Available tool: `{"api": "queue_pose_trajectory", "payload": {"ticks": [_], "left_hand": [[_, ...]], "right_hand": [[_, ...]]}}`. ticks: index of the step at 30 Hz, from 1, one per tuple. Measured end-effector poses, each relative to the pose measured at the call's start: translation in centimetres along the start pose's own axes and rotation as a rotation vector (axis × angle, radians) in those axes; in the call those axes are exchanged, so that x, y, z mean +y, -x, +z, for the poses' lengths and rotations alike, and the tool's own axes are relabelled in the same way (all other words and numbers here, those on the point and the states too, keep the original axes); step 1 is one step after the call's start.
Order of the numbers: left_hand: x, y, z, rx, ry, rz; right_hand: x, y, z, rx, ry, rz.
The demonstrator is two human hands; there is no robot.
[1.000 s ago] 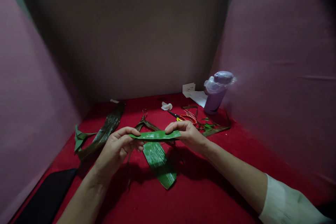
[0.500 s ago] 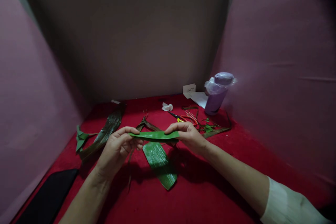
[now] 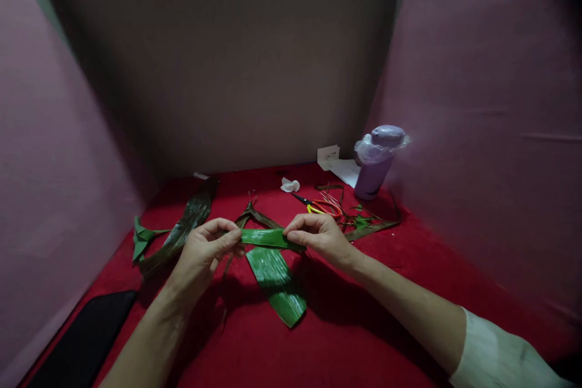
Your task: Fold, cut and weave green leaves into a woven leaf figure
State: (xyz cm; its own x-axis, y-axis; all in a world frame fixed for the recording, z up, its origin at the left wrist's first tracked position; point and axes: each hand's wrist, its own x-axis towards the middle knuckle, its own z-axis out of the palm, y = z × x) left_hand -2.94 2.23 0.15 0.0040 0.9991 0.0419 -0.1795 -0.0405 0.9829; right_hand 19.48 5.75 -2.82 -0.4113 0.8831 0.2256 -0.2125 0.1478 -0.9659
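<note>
Green leaf strip (image 3: 262,237) is held stretched level above a red-covered counter (image 3: 254,354), pinched at one end between the thumb and fingers of the left hand (image 3: 203,254) and near the other by the right hand (image 3: 324,242), its fingertips likewise closed on the strip. A pale sleeve (image 3: 493,348) is worn on the right arm. Just below the strip in the view, a wider green leaf piece (image 3: 277,288) is laid aslant; behind the hands, a bent brown leaf (image 3: 261,217) is partly hidden. To the right, scissors with red and yellow handles (image 3: 324,207) are seen near green scraps (image 3: 361,221). A folded green leaf (image 3: 144,237) is placed at left beside a long dark leaf (image 3: 193,215), with a flat black object (image 3: 86,339) set nearer. Farther back, crumpled white tissue (image 3: 290,185), white papers (image 3: 345,171) and a plastic-draped purple container (image 3: 373,177) are seen.
</note>
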Motion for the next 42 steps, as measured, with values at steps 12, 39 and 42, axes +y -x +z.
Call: {"api": "queue_pose_trajectory", "payload": {"ticks": [12,39,42], "left_hand": [[-0.1,-0.1,-0.4,-0.028,-0.198,0.000],[-2.6,1.2,3.3,-0.081,0.196,-0.182],[-3.1,1.5,4.1,-0.031,0.234,-0.177]], "right_hand": [[-0.1,0.0,-0.3,-0.067,0.247,0.066],[-0.2,1.7,2.9,0.094,0.180,0.062],[0.0,1.9,3.3,0.128,0.191,0.070]]}}
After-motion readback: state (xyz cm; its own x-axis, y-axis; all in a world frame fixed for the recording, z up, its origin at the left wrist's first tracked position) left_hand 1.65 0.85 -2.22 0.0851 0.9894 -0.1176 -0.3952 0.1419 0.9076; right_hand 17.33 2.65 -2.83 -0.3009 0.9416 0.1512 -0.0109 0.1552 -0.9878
